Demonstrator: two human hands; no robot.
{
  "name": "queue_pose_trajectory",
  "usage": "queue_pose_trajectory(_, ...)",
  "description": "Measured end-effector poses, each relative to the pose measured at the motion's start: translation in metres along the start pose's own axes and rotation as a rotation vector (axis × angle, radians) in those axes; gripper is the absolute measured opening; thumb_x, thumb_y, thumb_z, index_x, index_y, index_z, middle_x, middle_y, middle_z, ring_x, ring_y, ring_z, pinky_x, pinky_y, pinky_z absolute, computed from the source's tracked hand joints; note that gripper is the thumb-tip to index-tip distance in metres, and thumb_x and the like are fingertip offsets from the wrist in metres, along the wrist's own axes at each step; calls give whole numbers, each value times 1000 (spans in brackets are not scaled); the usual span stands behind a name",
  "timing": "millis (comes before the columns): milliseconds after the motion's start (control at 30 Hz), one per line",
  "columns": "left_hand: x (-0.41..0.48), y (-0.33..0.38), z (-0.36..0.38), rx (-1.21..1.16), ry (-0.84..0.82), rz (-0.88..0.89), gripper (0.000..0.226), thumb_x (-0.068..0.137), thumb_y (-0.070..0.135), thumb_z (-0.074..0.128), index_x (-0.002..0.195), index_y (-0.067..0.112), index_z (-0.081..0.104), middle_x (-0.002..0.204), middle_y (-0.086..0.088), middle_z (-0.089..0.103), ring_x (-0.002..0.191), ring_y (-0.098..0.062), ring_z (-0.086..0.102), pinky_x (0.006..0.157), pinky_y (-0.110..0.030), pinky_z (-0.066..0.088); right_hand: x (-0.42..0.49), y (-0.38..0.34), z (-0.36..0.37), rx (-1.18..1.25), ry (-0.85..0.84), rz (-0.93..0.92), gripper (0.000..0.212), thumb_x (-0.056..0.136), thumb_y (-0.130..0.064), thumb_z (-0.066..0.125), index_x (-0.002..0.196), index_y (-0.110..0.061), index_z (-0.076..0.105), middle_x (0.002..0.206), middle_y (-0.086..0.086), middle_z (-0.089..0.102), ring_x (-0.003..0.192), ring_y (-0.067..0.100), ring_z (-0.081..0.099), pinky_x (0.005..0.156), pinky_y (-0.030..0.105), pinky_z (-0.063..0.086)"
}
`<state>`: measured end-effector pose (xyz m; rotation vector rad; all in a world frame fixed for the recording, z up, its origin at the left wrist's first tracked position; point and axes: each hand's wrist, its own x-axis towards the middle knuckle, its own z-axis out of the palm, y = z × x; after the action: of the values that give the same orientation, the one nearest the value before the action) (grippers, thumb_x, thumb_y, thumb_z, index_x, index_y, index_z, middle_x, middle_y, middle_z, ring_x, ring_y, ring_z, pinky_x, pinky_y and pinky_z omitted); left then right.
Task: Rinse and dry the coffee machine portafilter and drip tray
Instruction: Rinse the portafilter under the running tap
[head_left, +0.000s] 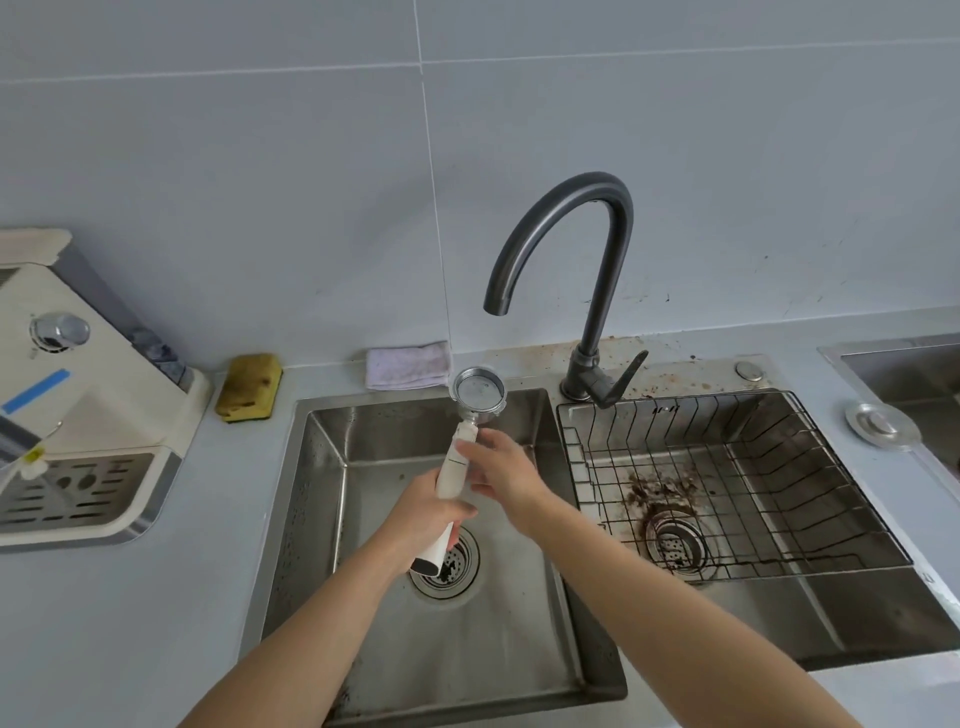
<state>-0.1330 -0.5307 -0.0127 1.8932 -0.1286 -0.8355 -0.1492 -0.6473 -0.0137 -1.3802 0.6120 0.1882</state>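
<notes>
– Two hands on one portafilter (451, 473), going by the head view?

– Yes. The left hand (426, 512) is wrapped round the lower part of the white handle. The right hand (501, 473) has its fingers curled onto the upper handle, just below the metal neck. It is held over the left sink basin (332, 467), its round steel head raised toward the back rim and the basket facing up.

– How would you expect it to handle?

– Stiff and head-heavy, I'd judge: solid metal at one end and a lighter handle at the other. Once wet, the smooth handle may turn slippery, so a full wrap near the neck looks safest. It seems sturdy, though a knock against the steel basin would be loud.

– Water?

– None visible from the faucet (597, 249).

– And the drip tray (78, 491)?

– It sits in the base of the coffee machine (78, 364), well to the left. It looks broad, slotted and light, and is best carried level by both edges. A folded cloth (408, 365) lies behind the basin.
</notes>
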Motion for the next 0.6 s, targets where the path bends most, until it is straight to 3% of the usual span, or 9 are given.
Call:
queue_pose_trajectory(67,-4,-2,-1,29,37,-8,21,80,-3,59,93,13,58,64,-8,53,40,-13,46,39,-20,39,-2,2,12,37,7,-34,28,88,-17,58,113,-8,49,107,8,56,93,20,57,81,31,47)
queue_pose_trajectory(133,-5,-6,-4,67,79,-25,19,80,1,61,91,15,59,67,-5,58,44,-15,48,42,-23,42,-1,3,21,53,33,-37,23,87,-14,61,106,-10,49,104,10,56,94,21,57,85,35,50)
queue_pose_trajectory(233,-6,-10,-7,230,167,-1,23,80,11,63,102,14,60,85,-6,68,60,-21,58,60,-34,50,2,3,35,21,72,-25,34,83,-17,66,111,-6,52,103,9,57,95,22,58,94,43,50)
queue_pose_trajectory(300,-12,-7,-8,431,254,7,29,81,20,61,109,15,56,93,-3,67,75,-22,60,63,-31,45,3,1,43,36,92,-11,44,81,-19,68,118,-3,51,103,8,57,95,22,58,92,40,50)
queue_pose_trajectory(400,-23,-2,-10,569,332,13,36,86,24,55,119,14,46,95,-2,62,88,-24,60,66,-27,37,5,-1,51,107,108,-2,41,81,-16,68,115,-3,50,103,9,58,99,25,60,91,39,49)
queue_pose_trajectory(500,-31,1,-13,517,333,11,39,89,21,53,125,14,40,100,-3,61,82,-21,55,61,-27,35,2,-3,52,245,40,-2,21,84,-6,64,100,-7,51,94,10,59,82,24,63,79,37,52)
queue_pose_trajectory(600,-30,1,-19,246,311,-42,27,84,12,57,107,16,44,86,1,55,69,-14,52,55,-25,36,-2,-4,53,383,-63,-3,14,88,-1,57,98,-6,50,87,9,57,71,18,60,79,37,52)
